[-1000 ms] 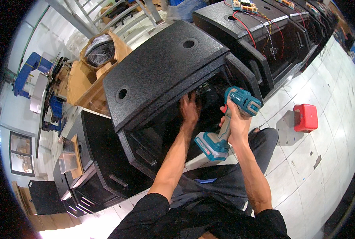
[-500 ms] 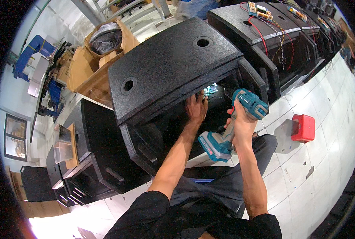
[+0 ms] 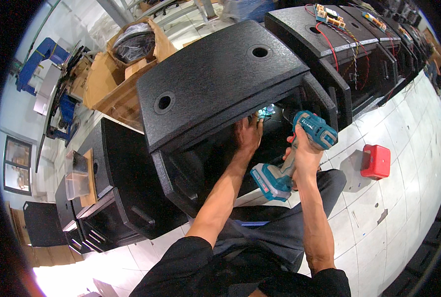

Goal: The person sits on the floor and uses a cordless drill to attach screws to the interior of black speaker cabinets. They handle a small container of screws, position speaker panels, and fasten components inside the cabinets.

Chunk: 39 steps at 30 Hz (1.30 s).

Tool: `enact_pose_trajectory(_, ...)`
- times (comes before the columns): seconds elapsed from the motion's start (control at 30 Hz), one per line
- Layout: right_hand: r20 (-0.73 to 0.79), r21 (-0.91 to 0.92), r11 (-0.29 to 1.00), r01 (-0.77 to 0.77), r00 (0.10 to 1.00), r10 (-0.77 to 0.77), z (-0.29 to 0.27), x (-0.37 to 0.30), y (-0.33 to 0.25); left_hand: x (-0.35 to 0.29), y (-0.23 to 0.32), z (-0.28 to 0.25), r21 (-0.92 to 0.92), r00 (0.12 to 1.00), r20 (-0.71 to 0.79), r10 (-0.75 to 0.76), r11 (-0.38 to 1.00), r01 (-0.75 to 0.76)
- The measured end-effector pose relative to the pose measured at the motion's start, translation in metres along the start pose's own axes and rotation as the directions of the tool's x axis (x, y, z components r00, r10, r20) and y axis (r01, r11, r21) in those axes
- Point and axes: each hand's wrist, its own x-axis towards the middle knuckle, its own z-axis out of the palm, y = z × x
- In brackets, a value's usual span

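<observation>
In my right hand (image 3: 304,153) is a teal and grey cordless drill (image 3: 313,129), fingers wrapped round its grip. The drill's nose points into the open side of a black textured speaker cabinet (image 3: 215,74), toward a brightly lit small circuit board (image 3: 266,113) with thin wires. My left hand (image 3: 249,134) reaches inside the same cabinet, its fingers at the board's left edge and seeming to hold it; the fingertips are partly hidden in shadow. The drill's bit is hard to make out against the dark interior. Two round holes show in the cabinet's upper panel.
More black cabinets (image 3: 299,32) stand in a row at the right, with wired circuit boards (image 3: 330,17) on top. Other cabinets (image 3: 126,163) are at the left, below an open cardboard box (image 3: 104,81). A red container (image 3: 376,162) sits on the tiled floor (image 3: 364,213).
The cabinet and both hands appear slightly further right in the view. The drill still points inside, and my left hand stays at the lit board.
</observation>
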Motion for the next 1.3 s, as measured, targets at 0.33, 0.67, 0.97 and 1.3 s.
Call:
enact_pose_trajectory(0.33, 0.043, -0.033, 0.999, 0.016, 0.999, -0.015, 0.000, 0.001, 0.004, -0.002, -0.001, 0.002, -0.073, 1.000, 0.029, -0.006, 0.997, 0.008)
enact_pose_trajectory(0.67, 0.044, -0.054, 0.998, -0.012, 0.999, 0.014, 0.003, 0.004, -0.001, 0.000, 0.000, -0.004, -0.037, 0.999, 0.008, 0.042, 0.998, -0.041)
enact_pose_trajectory(0.97, 0.039, -0.051, 0.999, -0.018, 0.999, 0.020, 0.002, 0.005, -0.001, 0.001, -0.001, -0.005, -0.024, 0.999, -0.007, 0.054, 0.998, -0.054)
enact_pose_trajectory(1.3, 0.049, -0.093, 0.995, 0.030, 0.998, -0.025, -0.005, 0.012, 0.008, -0.004, -0.002, -0.002, -0.042, 0.994, 0.106, 0.000, 0.999, 0.004)
